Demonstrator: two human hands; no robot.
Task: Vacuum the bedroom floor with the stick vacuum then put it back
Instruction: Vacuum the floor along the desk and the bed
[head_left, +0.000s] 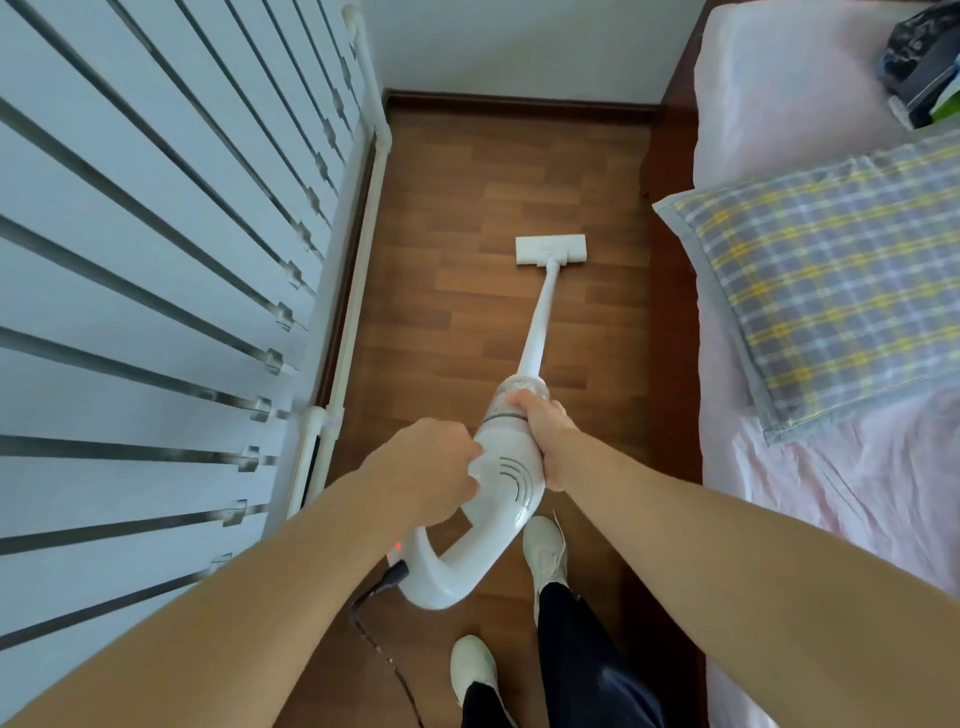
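Radiator slats (156, 260), white, at left. Both hands gripping?
— Yes: left hand (436, 462) curled round the glossy stick vacuum (506, 486) at centre, right hand (550, 441) clasping it by the clear dust cup (519, 388), contents unclear; flat head (550, 249) on wood planks (457, 218), plaid pillow (831, 270) right.

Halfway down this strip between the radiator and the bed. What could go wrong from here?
1. The cord trails on the floor right beside the left shoe; a step back might snag it or cause a trip.
2. The strip is narrow: a wide sweep may knock the floor head against the white pipes or the bed frame.
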